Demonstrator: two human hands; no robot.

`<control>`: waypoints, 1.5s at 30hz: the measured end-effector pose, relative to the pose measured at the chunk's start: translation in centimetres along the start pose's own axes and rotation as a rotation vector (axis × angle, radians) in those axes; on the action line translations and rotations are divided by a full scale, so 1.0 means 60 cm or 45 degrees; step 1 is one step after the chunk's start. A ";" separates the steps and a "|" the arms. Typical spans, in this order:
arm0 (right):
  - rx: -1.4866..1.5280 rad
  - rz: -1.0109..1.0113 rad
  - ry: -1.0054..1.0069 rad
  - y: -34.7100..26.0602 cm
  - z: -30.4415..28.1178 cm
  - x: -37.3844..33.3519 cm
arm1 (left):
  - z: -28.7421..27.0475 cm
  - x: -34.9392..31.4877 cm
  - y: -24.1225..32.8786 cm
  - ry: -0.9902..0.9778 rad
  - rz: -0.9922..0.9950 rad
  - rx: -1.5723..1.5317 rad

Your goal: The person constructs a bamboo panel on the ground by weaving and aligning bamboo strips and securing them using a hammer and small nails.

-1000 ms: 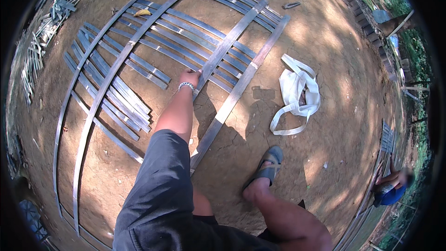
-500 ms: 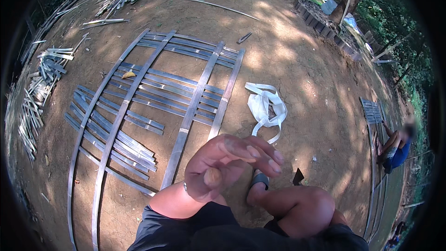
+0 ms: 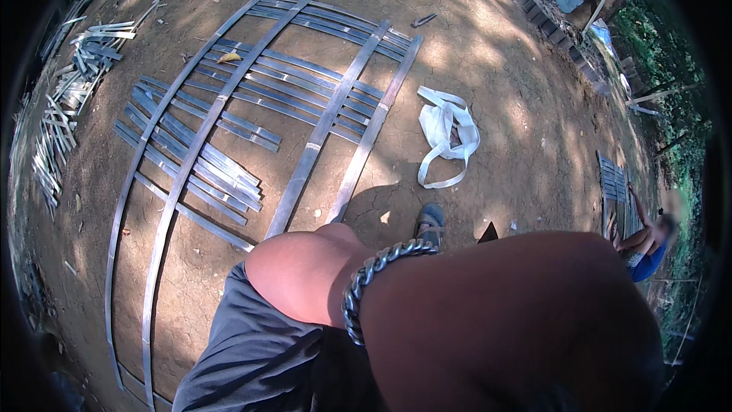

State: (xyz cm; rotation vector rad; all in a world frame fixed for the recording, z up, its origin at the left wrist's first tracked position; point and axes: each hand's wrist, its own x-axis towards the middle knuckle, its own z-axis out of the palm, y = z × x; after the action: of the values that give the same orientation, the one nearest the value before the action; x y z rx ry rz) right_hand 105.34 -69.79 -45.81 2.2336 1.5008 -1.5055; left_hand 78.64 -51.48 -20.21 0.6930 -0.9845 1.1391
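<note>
Close to the camera, my left hand (image 3: 518, 320) fills the lower right as a large smooth mass of skin. A chunky metal chain bracelet (image 3: 374, 278) circles its wrist. The fingers cannot be made out, nor whether they hold anything. My right hand is out of view. Beyond the wrist, a frame of split-bamboo slats (image 3: 324, 137) lies on the ground, long strips crossing shorter ones. A white bag with wide straps (image 3: 450, 133) lies crumpled to its right. My sandalled foot (image 3: 431, 221) shows just above the hand.
Loose bamboo strips (image 3: 91, 57) are heaped at the far left. A dark pliers-like tool (image 3: 424, 20) lies past the frame. A dark pointed piece (image 3: 488, 233) sits beside my foot. At right, another person (image 3: 648, 248) sits by a slatted panel (image 3: 614, 183).
My left hand, its fingers curled and pointing right before, has come much closer to the camera and now hides my right knee. The view has tilted downward, so the ground things appear higher.
</note>
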 end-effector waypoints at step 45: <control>0.611 0.343 0.370 0.248 0.024 0.287 | -0.264 -0.350 0.017 0.335 -2.031 2.214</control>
State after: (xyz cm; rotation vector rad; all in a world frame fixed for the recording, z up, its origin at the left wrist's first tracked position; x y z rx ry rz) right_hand 116.15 -66.71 -65.64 2.8874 0.8910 -1.6418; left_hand 79.93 -46.30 -45.99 2.0074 1.1149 0.2466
